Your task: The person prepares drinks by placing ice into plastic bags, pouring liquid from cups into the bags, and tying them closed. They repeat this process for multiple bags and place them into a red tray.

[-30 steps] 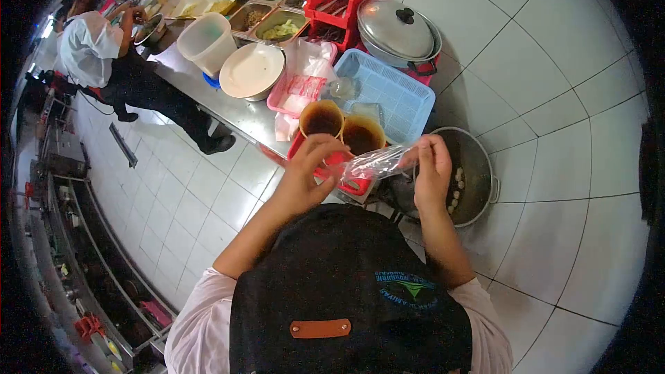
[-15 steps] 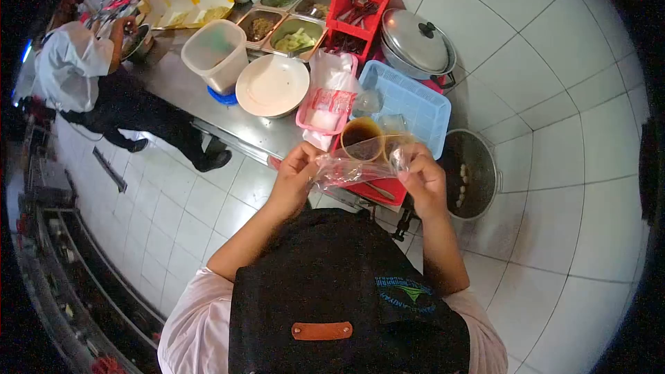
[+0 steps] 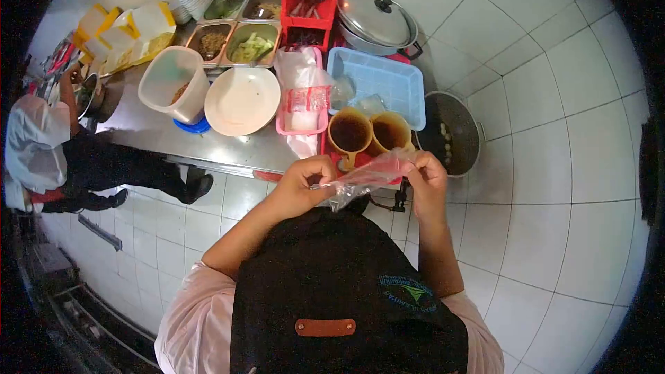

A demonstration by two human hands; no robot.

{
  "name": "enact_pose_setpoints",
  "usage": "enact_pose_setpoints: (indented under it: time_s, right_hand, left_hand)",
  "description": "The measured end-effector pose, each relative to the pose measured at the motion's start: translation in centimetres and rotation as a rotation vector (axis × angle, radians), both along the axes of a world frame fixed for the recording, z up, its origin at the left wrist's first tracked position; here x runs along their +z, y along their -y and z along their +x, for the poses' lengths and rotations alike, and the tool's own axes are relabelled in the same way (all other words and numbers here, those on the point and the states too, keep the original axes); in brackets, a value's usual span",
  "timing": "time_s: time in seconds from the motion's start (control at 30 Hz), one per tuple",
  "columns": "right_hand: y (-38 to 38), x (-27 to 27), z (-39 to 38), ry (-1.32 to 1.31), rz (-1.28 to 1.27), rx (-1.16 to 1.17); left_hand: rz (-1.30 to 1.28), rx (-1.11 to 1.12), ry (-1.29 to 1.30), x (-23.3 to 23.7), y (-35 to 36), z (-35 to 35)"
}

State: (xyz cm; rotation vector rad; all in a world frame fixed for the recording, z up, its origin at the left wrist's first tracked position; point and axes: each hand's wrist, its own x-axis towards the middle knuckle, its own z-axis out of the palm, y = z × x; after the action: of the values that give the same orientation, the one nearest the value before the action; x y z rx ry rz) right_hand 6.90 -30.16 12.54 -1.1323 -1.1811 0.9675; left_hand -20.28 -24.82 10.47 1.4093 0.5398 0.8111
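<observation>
A clear plastic bag (image 3: 367,174) is stretched between my two hands in front of the apron. My left hand (image 3: 305,183) pinches one end of it, and my right hand (image 3: 428,174) grips the other end with closed fingers. Just beyond the bag stand two yellowish cups, a left cup (image 3: 350,131) and a right cup (image 3: 390,131), both with brown liquid inside. Behind them lies a light blue basket (image 3: 409,86) with clear plastic items in it. Beside the left cup sits a pink basket (image 3: 282,121) holding a pack of plastic bags (image 3: 302,83).
A white bowl (image 3: 242,100), a clear plastic tub (image 3: 173,83) and metal food pans (image 3: 253,48) stand on the steel counter (image 3: 138,128). Red cutlery bins (image 3: 309,0), a lidded pot (image 3: 377,17) and a large dark pot (image 3: 457,131) line the wall side. A co-worker (image 3: 41,138) stands at left.
The view has shifted, so the counter items appear further left. The bag has come down off the cups in view and looks more bunched between my hands. Both hands keep hold.
</observation>
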Motion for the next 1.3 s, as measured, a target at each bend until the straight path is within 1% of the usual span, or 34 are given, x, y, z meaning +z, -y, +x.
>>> enact_pose_setpoints:
  time_s: [0.07,0.1,0.2,0.23,0.3,0.4,0.43,0.5,0.53,0.6,0.7,0.8,0.83,0.93,0.97,1.07,1.17,1.3]
  right_hand:
    - [0.6,-0.1,0.0,-0.004,-0.076,-0.059]
    - [0.7,-0.2,-0.2,-0.010,-0.115,-0.083]
    - [0.8,-1.1,-0.9,0.018,-0.101,-0.086]
    - [0.8,-1.5,-1.1,0.035,-0.076,-0.121]
    - [0.4,-2.3,-1.7,0.071,-0.019,-0.187]
    - [-0.2,-1.9,-2.6,-0.167,0.043,-0.164]
    - [-0.5,-1.6,-2.7,-0.188,0.015,-0.126]
    - [-1.0,-1.1,-2.8,-0.228,-0.047,-0.051]
    - [-1.3,-0.8,-3.1,-0.212,-0.105,-0.051]
    - [-2.3,-0.6,-3.7,-0.175,-0.219,-0.046]
    - [-3.5,-1.9,-5.6,-0.200,-0.031,0.022]
    - [-4.5,-2.5,-6.5,-0.199,-0.062,0.046]
    - [-4.6,-2.0,-7.1,-0.250,-0.098,0.038]
    - [-5.3,-2.0,-7.5,-0.334,-0.146,0.132]
    - [-5.4,-1.8,-7.9,-0.282,-0.165,0.138]
    - [-5.7,-1.6,-8.2,-0.216,-0.212,0.273]
    - [-5.9,-1.5,-8.9,-0.223,-0.155,0.334]
    - [-5.8,-1.0,-9.5,-0.192,-0.155,0.381]
  left_hand:
    - [-0.011,-0.031,0.148,-1.3,-0.6,0.2]
    - [-0.018,-0.040,0.217,-1.1,-0.9,0.1]
    - [-0.565,0.104,0.490,-0.1,-0.1,0.0]
    - [-0.534,0.135,0.464,0.1,-0.4,-0.4]
    - [-0.525,0.271,0.336,-1.2,-0.9,-0.9]
    - [-0.498,0.413,0.189,-2.1,-1.0,-2.1]
    - [-0.491,0.451,0.146,-2.0,-1.0,-2.5]
    - [-0.370,0.529,0.021,-1.4,-0.7,-3.6]
    - [-0.312,0.565,-0.043,-1.1,-0.6,-4.2]
    - [-0.310,0.605,-0.007,-2.1,-0.7,-5.3]
    - [-0.333,0.627,-0.002,-2.6,-0.6,-7.3]
    - [-0.327,0.683,-0.006,-2.9,0.0,-8.3]
    - [-0.337,0.671,0.064,-2.8,0.3,-8.5]
    - [-0.246,0.691,0.004,-2.9,0.9,-9.3]
    - [-0.243,0.711,0.021,-2.7,1.0,-9.4]
    - [-0.240,0.734,0.026,-2.9,1.3,-9.9]
    - [-0.267,0.750,0.041,-3.0,1.4,-10.6]
    - [-0.269,0.757,0.033,-3.9,1.8,-11.3]
